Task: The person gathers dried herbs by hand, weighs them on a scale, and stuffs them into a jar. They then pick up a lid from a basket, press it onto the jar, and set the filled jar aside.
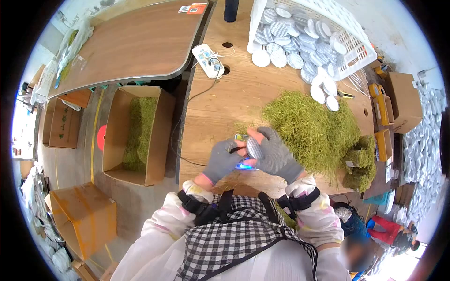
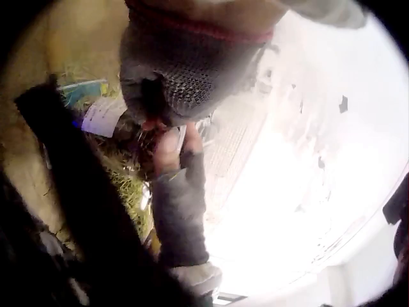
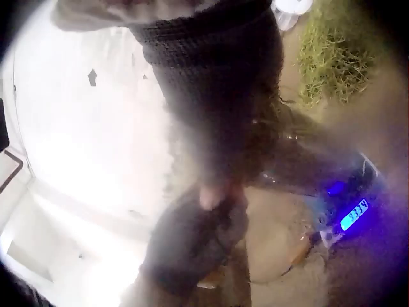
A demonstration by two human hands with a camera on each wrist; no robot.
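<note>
From my head view, I have the right hand [image 1: 280,157] closed round a silvery disc [image 1: 254,148], pinching it just above the bench [image 1: 202,122]. The left hand [image 1: 222,161] meets it with curled fingers close beside the disc; I cannot tell whether they grip it too. My left wrist view adds a pale slip [image 2: 104,117] near the hands, and a thin, light edge between the right hand's fingertips. My right wrist view gives me lit digits on a display [image 3: 354,214], where the head view offers only a blue glow beneath the hands; that picture is too dark and blurred to show me the disc. As for containers, the white crate [image 1: 363,55] at the far side is heaped with more discs [image 1: 307,44], some lying outside it on the bench and against the grass pile [image 1: 304,122]. On the floor to the left, an open box [image 1: 161,136] holds similar grass [image 1: 139,131].
</note>
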